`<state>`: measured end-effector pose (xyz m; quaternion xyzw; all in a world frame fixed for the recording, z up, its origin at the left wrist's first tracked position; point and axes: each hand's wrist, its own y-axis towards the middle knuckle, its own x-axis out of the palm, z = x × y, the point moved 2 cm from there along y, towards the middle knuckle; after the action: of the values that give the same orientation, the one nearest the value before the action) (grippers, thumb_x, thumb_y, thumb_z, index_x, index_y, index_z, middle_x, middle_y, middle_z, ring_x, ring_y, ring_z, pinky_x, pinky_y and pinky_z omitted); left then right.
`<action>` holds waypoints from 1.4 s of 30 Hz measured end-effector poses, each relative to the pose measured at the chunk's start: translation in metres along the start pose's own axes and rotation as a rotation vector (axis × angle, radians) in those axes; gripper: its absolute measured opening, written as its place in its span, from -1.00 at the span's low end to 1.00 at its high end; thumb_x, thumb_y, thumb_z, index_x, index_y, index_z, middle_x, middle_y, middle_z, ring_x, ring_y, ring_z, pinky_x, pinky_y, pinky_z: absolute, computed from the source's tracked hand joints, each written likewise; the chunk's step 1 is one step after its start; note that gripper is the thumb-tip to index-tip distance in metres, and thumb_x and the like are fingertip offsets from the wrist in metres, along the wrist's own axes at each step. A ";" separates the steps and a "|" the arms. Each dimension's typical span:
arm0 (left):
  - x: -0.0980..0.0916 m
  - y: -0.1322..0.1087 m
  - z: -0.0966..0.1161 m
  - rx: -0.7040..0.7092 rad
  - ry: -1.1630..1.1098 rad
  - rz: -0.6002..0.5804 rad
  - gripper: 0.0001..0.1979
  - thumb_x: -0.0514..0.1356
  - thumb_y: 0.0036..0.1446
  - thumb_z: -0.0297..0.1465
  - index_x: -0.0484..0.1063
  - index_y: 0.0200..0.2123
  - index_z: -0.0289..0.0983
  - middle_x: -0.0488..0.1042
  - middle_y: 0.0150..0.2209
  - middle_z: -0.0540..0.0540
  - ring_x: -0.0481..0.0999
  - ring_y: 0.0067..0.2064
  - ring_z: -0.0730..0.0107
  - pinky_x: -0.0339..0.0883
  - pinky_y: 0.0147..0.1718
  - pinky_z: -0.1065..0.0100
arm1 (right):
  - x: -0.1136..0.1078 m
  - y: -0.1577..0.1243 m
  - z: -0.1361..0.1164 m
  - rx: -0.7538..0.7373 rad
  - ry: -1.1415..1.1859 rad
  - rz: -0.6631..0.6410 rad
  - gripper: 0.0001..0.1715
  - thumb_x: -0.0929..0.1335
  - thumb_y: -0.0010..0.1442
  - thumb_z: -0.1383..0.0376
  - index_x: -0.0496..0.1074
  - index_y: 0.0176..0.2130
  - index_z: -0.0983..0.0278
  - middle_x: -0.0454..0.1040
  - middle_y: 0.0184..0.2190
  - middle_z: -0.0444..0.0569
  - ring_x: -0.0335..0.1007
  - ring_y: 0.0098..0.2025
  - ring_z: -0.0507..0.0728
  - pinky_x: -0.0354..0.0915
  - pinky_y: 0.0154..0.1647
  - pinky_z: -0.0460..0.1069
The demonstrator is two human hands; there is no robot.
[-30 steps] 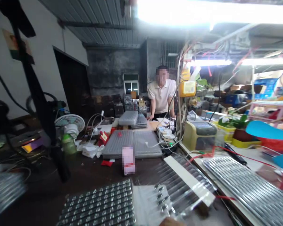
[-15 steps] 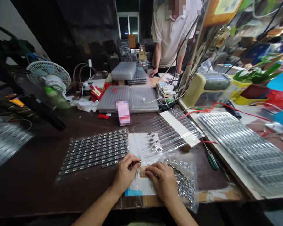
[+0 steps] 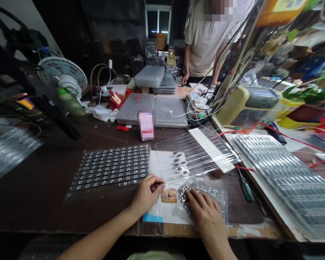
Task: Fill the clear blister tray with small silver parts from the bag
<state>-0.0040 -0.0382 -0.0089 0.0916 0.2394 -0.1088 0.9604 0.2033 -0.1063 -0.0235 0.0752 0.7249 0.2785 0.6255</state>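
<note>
My left hand (image 3: 148,193) is closed in a pinch at the left of a small tan block (image 3: 169,196); whatever its fingertips hold is too small to make out. A tiny dark piece sits on the block. My right hand (image 3: 206,207) lies with fingers apart on a clear bag of small shiny metal parts (image 3: 184,194), its fingertips touching the parts. Under the block is a white sheet (image 3: 169,213) with a blue corner. Beyond my hands, several small metal pieces (image 3: 181,163) lie on clear plastic. Rows of dark metal pieces (image 3: 111,166) fill a tray at the left.
Clear ribbed trays (image 3: 284,180) stand at the right, near a green-handled screwdriver (image 3: 246,187). A phone-like pink object (image 3: 146,125) stands before stacked trays (image 3: 168,112). A fan (image 3: 63,76) is at the back left. Another person (image 3: 206,43) stands across the table.
My right hand has moved from the tan block rightward onto the bag of metal parts, uncovering the block. My left hand stays pinched beside it. The camera view has shifted slightly.
</note>
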 end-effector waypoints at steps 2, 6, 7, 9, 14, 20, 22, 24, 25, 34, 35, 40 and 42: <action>0.002 0.004 0.008 -0.015 0.007 -0.036 -0.88 0.18 0.10 -0.44 0.53 -0.32 -0.25 0.49 -0.34 -0.07 0.45 -0.36 0.39 0.29 -0.42 0.44 | -0.001 -0.003 0.003 0.004 0.011 -0.012 -0.67 0.16 0.31 0.31 0.46 -0.11 0.23 0.49 -0.22 -0.03 0.29 -0.19 0.14 0.12 -0.17 0.03; 0.015 0.005 0.021 0.071 0.055 -0.117 -0.89 0.23 0.07 -0.46 0.55 -0.31 -0.19 0.50 -0.33 -0.04 0.47 -0.29 0.37 0.30 -0.30 0.41 | 0.003 -0.002 0.002 0.051 0.094 0.015 -0.73 0.19 0.31 0.27 0.46 -0.18 0.21 0.47 -0.26 -0.04 0.29 -0.22 0.11 0.16 -0.20 0.01; 0.019 0.003 0.022 0.101 0.072 -0.126 -0.88 0.25 0.06 -0.47 0.56 -0.31 -0.18 0.50 -0.33 -0.03 0.47 -0.27 0.36 0.30 -0.27 0.39 | 0.003 -0.001 0.002 0.059 0.120 0.043 -0.74 0.20 0.30 0.27 0.45 -0.16 0.22 0.46 -0.25 -0.03 0.28 -0.21 0.11 0.18 -0.20 0.01; 0.027 -0.001 0.020 0.151 0.109 -0.132 -0.86 0.28 0.03 -0.49 0.56 -0.31 -0.18 0.49 -0.33 -0.04 0.46 -0.24 0.35 0.30 -0.23 0.38 | 0.005 -0.001 0.002 0.078 0.174 0.097 -0.74 0.22 0.29 0.29 0.43 -0.10 0.23 0.44 -0.25 -0.02 0.29 -0.21 0.09 0.22 -0.18 0.00; 0.034 -0.007 0.013 0.240 0.183 -0.120 -0.86 0.29 0.04 -0.50 0.55 -0.29 -0.20 0.50 -0.33 -0.06 0.46 -0.25 0.32 0.30 -0.22 0.34 | 0.005 -0.002 0.005 0.104 0.251 0.129 -0.74 0.25 0.27 0.30 0.41 -0.06 0.22 0.42 -0.29 -0.02 0.30 -0.25 0.09 0.28 -0.23 0.00; 0.035 -0.006 0.012 0.249 0.156 -0.136 -0.86 0.29 0.02 -0.55 0.55 -0.33 -0.21 0.52 -0.36 -0.05 0.46 -0.27 0.34 0.31 -0.25 0.34 | 0.006 -0.002 0.006 0.109 0.285 0.151 -0.74 0.23 0.27 0.33 0.41 -0.08 0.23 0.45 -0.27 -0.01 0.33 -0.22 0.10 0.32 -0.21 0.02; 0.037 -0.006 0.012 0.241 0.135 -0.138 -0.85 0.31 -0.01 -0.57 0.55 -0.36 -0.21 0.52 -0.37 -0.04 0.46 -0.28 0.34 0.32 -0.25 0.35 | 0.007 -0.003 0.007 0.107 0.294 0.149 -0.69 0.20 0.28 0.35 0.38 -0.02 0.22 0.46 -0.24 -0.01 0.34 -0.21 0.10 0.33 -0.21 0.01; 0.038 -0.006 0.012 0.237 0.107 -0.137 -0.84 0.32 -0.04 -0.58 0.56 -0.39 -0.21 0.53 -0.37 -0.04 0.47 -0.29 0.34 0.32 -0.25 0.35 | 0.006 -0.003 0.008 0.096 0.295 0.150 -0.65 0.18 0.29 0.35 0.36 0.02 0.21 0.47 -0.23 -0.02 0.36 -0.21 0.09 0.33 -0.21 0.00; 0.038 -0.005 0.013 0.235 0.089 -0.136 -0.84 0.33 -0.04 -0.58 0.56 -0.39 -0.21 0.53 -0.38 -0.03 0.48 -0.29 0.35 0.32 -0.26 0.36 | 0.004 -0.002 0.008 0.087 0.297 0.150 -0.65 0.17 0.29 0.36 0.37 0.01 0.20 0.47 -0.23 -0.03 0.37 -0.21 0.09 0.33 -0.20 -0.01; -0.029 0.005 -0.006 0.125 0.491 0.160 -0.92 0.27 0.06 -0.41 0.55 -0.34 -0.12 0.49 -0.31 -0.04 0.40 -0.18 0.22 0.20 -0.17 0.18 | 0.005 0.024 -0.021 0.116 0.450 0.022 -0.76 0.24 0.28 0.23 0.43 -0.34 0.22 0.49 -0.43 -0.08 0.41 -0.38 0.05 0.28 -0.33 -0.07; -0.039 0.002 -0.012 0.118 0.537 0.189 -0.93 0.27 0.06 -0.39 0.55 -0.35 -0.11 0.48 -0.29 -0.04 0.39 -0.17 0.21 0.19 -0.16 0.17 | 0.007 0.026 -0.025 0.108 0.444 0.000 -0.75 0.24 0.27 0.21 0.43 -0.37 0.21 0.49 -0.43 -0.08 0.41 -0.38 0.05 0.26 -0.33 -0.06; -0.066 -0.017 -0.029 0.090 0.640 0.260 -0.91 0.20 0.08 -0.40 0.52 -0.36 -0.13 0.43 -0.20 -0.06 0.36 -0.11 0.18 0.17 -0.12 0.14 | 0.014 0.033 -0.036 0.100 0.420 -0.006 -0.79 0.28 0.24 0.20 0.48 -0.36 0.15 0.50 -0.40 -0.13 0.37 -0.36 0.06 0.17 -0.33 -0.03; -0.067 -0.015 -0.023 0.107 0.635 0.256 -0.89 0.18 0.08 -0.42 0.51 -0.34 -0.14 0.44 -0.20 -0.06 0.37 -0.11 0.18 0.16 -0.11 0.14 | 0.014 0.033 -0.036 0.099 0.431 0.012 -0.79 0.28 0.25 0.20 0.49 -0.35 0.13 0.50 -0.40 -0.14 0.36 -0.37 0.05 0.15 -0.33 -0.02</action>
<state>-0.0753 -0.0365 0.0010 0.2006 0.5069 0.0342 0.8377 0.1582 -0.0838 -0.0167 0.0487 0.8542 0.2559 0.4499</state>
